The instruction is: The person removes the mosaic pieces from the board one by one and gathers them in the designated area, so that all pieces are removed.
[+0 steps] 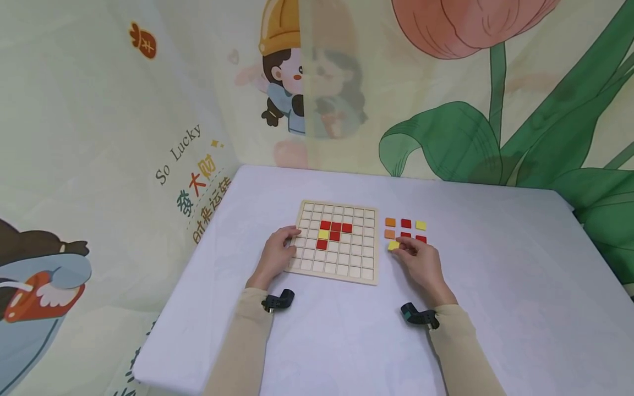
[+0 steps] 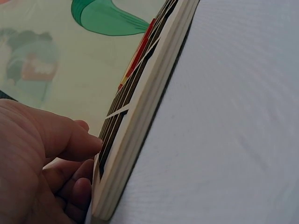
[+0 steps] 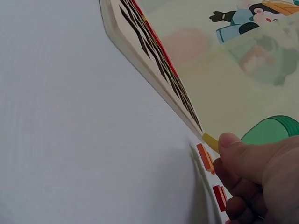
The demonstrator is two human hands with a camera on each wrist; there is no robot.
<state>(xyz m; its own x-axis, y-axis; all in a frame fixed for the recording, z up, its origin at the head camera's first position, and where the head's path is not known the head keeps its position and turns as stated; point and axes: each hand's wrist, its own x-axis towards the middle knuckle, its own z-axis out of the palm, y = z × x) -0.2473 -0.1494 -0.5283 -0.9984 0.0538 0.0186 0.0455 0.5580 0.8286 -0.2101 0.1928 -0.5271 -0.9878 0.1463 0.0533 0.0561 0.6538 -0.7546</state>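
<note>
A square wooden grid board (image 1: 369, 269) lies on the table. Several red tiles (image 1: 335, 226) and one yellow tile (image 1: 323, 234) sit in its cells, left of centre and toward the back. At the board's left edge is my left hand (image 1: 273, 254), its thumb and fingers around the rim, as the left wrist view (image 2: 60, 144) also shows. Right of the board, my right hand (image 1: 421, 261) pinches a yellow tile (image 3: 211, 142) between thumb and fingertips. Loose orange tiles (image 1: 390, 222), red tiles (image 1: 406, 223) and another yellow tile (image 1: 420, 225) lie around and behind that hand, some partly covered by it.
A white cloth (image 1: 346, 341) covers the table. Behind it hangs a printed curtain (image 1: 342, 154) with a cartoon figure and a large flower, and another printed sheet (image 1: 109, 137) hangs on the left. Each wrist wears a black camera band (image 1: 278, 300).
</note>
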